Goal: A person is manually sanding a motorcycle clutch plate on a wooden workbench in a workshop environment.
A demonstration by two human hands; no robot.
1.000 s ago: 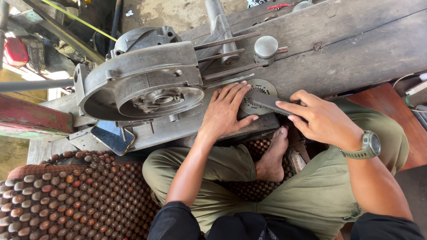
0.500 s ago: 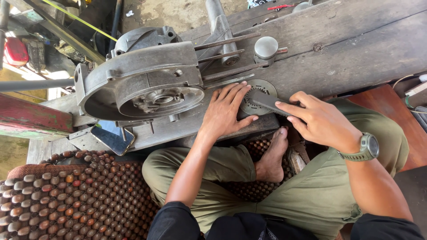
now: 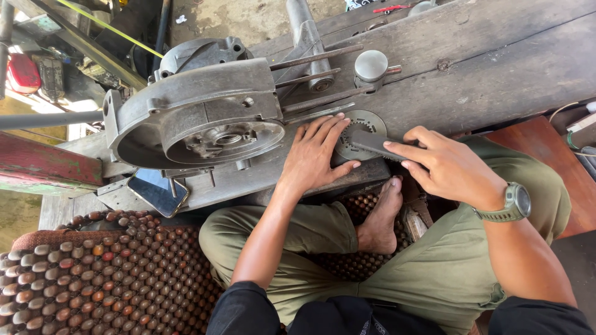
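Note:
A round toothed metal disc (image 3: 366, 124) lies flat on the wooden bench. My left hand (image 3: 316, 155) presses down on the disc's left side with fingers spread. My right hand (image 3: 450, 167) grips the end of a flat dark metal file (image 3: 379, 144) that lies across the disc. A wristwatch (image 3: 512, 203) sits on my right wrist. To the left of both hands stands a large grey engine case (image 3: 198, 115) with long studs pointing toward the disc.
A piston (image 3: 371, 65) rests at the ends of the studs. A phone (image 3: 156, 192) lies below the engine case. A wooden beaded mat (image 3: 93, 273) covers the seat at lower left. My bare foot (image 3: 379, 217) is tucked under the bench (image 3: 496, 68) edge.
My right hand has shifted the file slightly along the disc. My left hand stays pressed on the disc.

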